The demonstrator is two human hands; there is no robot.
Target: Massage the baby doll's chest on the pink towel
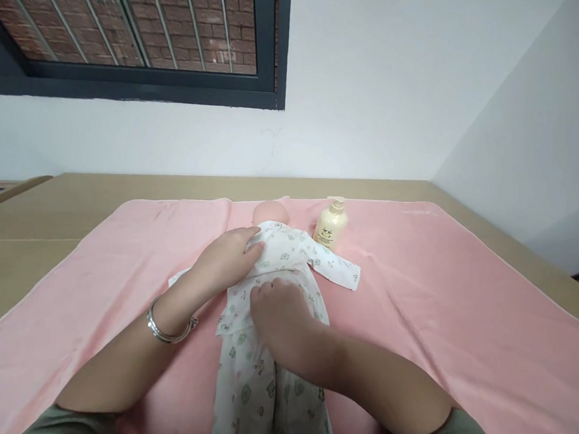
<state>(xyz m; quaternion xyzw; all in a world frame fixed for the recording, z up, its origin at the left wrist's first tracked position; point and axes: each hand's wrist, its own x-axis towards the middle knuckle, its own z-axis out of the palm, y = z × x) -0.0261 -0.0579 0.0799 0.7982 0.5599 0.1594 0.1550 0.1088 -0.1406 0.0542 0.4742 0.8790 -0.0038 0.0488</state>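
Observation:
A baby doll [270, 212] with a smooth bald head lies on its back, its head away from me. It wears a white, long-sleeved baby top [286, 247] with small printed figures, and matching trousers [245, 381]. At the chest, on the left side, my left hand [235, 256] rests against the top, thumb and fingers apart. Lower down, over the belly, my right hand [282, 314] has its fingers curled in on the top's cloth; its fingertips are mostly hidden. One sleeve [338, 269] stretches out to the right. The other is largely covered by my left forearm.
A pale yellow pump bottle [331, 226] stands right of the doll's head. Beneath everything a pink blanket [425, 286] with some creases covers a wooden surface [97, 189]. Behind are a white wall [361, 104] and a dark-framed window [158, 77].

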